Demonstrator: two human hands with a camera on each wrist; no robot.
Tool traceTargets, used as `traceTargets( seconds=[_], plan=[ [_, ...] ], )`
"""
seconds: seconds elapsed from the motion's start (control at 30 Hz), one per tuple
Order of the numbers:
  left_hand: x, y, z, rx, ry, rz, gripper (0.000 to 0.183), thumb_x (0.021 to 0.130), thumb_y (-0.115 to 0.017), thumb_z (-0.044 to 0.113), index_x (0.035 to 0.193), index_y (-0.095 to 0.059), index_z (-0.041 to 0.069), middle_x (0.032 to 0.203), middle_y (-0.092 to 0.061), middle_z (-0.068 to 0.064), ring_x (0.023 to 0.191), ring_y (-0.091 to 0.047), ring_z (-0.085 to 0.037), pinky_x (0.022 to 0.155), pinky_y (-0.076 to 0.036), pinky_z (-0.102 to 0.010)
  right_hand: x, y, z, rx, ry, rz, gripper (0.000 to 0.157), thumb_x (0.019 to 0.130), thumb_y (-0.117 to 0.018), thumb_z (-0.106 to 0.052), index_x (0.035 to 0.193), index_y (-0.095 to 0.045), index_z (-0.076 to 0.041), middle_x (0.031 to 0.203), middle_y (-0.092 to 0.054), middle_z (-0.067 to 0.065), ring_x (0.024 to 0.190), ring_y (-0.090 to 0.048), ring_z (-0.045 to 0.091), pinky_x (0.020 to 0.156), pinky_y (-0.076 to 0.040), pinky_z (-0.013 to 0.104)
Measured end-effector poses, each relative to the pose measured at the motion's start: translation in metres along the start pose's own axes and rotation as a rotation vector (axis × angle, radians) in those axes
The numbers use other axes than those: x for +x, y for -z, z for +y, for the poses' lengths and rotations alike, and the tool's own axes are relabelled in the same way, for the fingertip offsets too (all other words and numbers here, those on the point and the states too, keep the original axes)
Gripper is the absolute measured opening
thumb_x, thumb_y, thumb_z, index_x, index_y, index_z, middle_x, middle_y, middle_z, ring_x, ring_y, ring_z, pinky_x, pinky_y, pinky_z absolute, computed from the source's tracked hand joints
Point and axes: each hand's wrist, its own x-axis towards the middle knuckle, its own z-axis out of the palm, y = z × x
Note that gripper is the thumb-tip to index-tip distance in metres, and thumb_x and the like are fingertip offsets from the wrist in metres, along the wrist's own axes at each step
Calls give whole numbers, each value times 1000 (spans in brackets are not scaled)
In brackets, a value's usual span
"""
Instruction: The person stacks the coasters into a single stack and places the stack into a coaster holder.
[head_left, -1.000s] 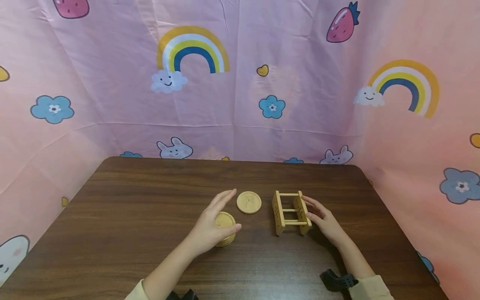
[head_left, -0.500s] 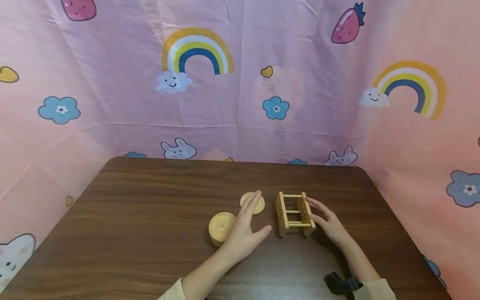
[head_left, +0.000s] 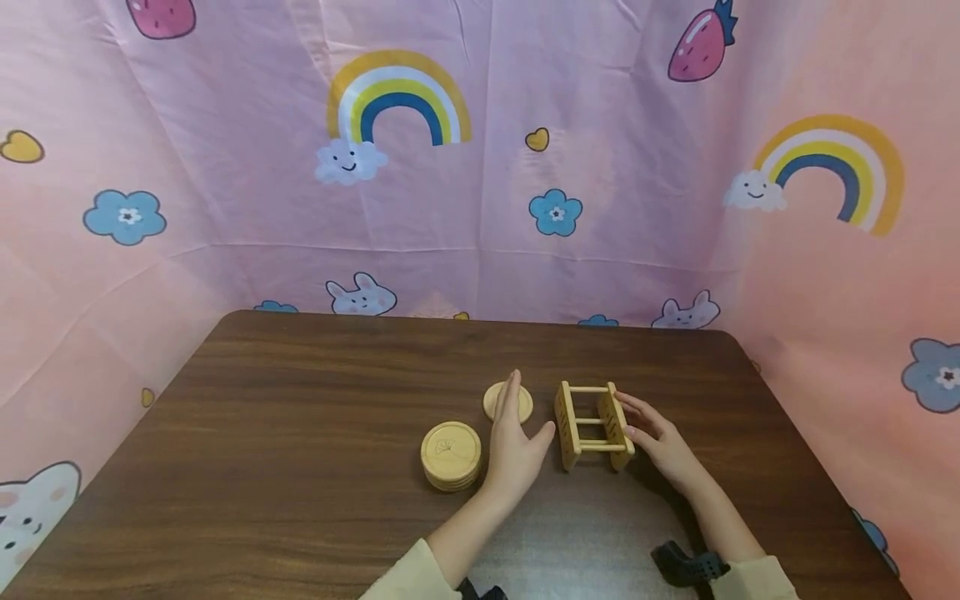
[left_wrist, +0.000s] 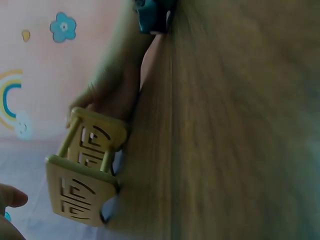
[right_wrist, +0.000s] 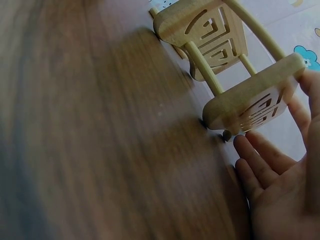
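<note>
A small wooden coaster rack [head_left: 589, 446], two fretwork side panels joined by round rods, stands on the brown table. My right hand [head_left: 662, 447] is at its right side, fingertips touching the outer panel; the right wrist view shows these fingers [right_wrist: 262, 155] fairly straight along the panel [right_wrist: 257, 107]. My left hand [head_left: 515, 458] is held with straight fingers and the thumb spread, between the rack and a stack of round wooden coasters [head_left: 451, 450]. Its fingers overlap a single coaster [head_left: 495, 400] behind. The left wrist view has only the left thumb [left_wrist: 14, 197] at the edge, near the rack.
The dark wood-grain table [head_left: 315, 400] reaches back to a pink and lilac cloth [head_left: 420, 217] printed with rainbows and flowers. A black strap [head_left: 686, 567] is around the right wrist. The stack's top coaster bears a leaf drawing.
My left hand has moved right, away from over the coaster stack, and now overlaps the single coaster in the head view. The right hand stays at the rack. The head view has shifted slightly.
</note>
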Motion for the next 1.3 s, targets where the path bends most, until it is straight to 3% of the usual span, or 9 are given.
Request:
traceTargets(
  seconds=[0.13,0.27,0.43,0.57,0.7,0.97,1.3],
  plan=[
    [8,-9,-9,8,11,69,84,82,-70,0,152,-24,8,155,-22,-14,140,-21,-27,107,-28,-49,-1,1,1,9,0,1,49,97,-54,-9,143,-40,0,140,-41,25,120,-44,7,90,-40,20],
    [13,-15,-17,47,9,127,85,81,-74,5,151,-25,4,153,-24,-17,140,-22,-33,106,-26,-55,0,2,2,9,1,-3,48,98,-54,-9,143,-40,-2,140,-42,25,120,-44,9,90,-41,21],
    [17,-16,-25,94,28,195,89,79,-79,10,151,-26,4,152,-25,-19,140,-17,-37,106,-18,-61,0,-1,2,15,15,-9,48,98,-54,-9,143,-40,0,139,-42,26,120,-44,7,90,-40,20],
    [23,-17,-32,181,32,258,91,75,-83,14,148,-31,2,149,-31,-19,138,-23,-36,107,-17,-59,0,-1,0,17,26,-2,47,98,-53,-7,142,-40,1,139,-42,27,118,-45,4,90,-40,19],
    [25,-18,-37,250,48,270,94,71,-86,19,147,-33,0,145,-35,-19,135,-27,-36,105,-19,-57,0,0,-3,-3,9,2,48,98,-54,-9,143,-40,-1,139,-43,26,117,-46,5,88,-42,22],
    [29,-17,-47,342,58,299,97,68,-88,22,145,-35,-2,142,-36,-20,132,-28,-37,105,-21,-55,0,-1,-7,-15,-9,-9,48,98,-53,-11,144,-39,-2,140,-42,25,122,-45,25,88,-43,24],
    [31,-19,-47,416,127,288,99,65,-90,24,145,-37,-1,142,-38,-19,132,-30,-35,106,-22,-51,0,-1,-6,7,-17,-14,49,99,-53,-12,145,-38,-4,141,-42,23,119,-45,8,89,-42,23]
  ],
)
